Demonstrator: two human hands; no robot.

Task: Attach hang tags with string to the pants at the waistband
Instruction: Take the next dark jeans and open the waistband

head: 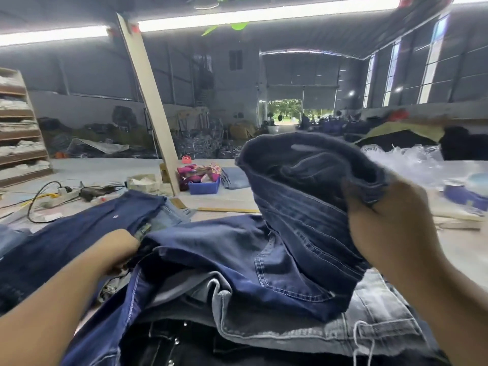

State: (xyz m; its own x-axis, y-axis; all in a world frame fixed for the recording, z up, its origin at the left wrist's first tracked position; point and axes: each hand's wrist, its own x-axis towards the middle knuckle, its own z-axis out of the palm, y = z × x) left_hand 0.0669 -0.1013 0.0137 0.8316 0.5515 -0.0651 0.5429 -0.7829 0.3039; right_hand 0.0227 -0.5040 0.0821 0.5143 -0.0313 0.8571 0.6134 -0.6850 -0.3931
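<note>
Dark blue pants (237, 249) are spread across the centre of the table (237, 200), on top of a pile of other denim: a pale grey pair (369, 318) at 5 o'clock, a black pair (163, 342) at 6 o'clock. One end is lifted and bunched at 2 o'clock by the right hand (380, 223), fingers curled round a wad of fabric. The left hand (118, 253) is buried in folds at 9 o'clock w/ knuckles bent; whether cloth is pinched there can't be told.

No hang tag or string is seen in either hand, so tagging is judged not yet begun.

Risks, as judged:
- The wrong garment could be grabbed, since several pairs overlap closely.
- The waistband could be misjudged; which end it is isn't clear here, as the lifted end is crumpled.
- Layers underneath could be dragged along if the raised end is pulled hard.

Orientation: the long axis is judged to run approx. from 8 o'clock up to 2 o'clock, w/ the raised end pointing toward 2 o'clock. A back pocket (287, 276) faces up near centre.
</note>
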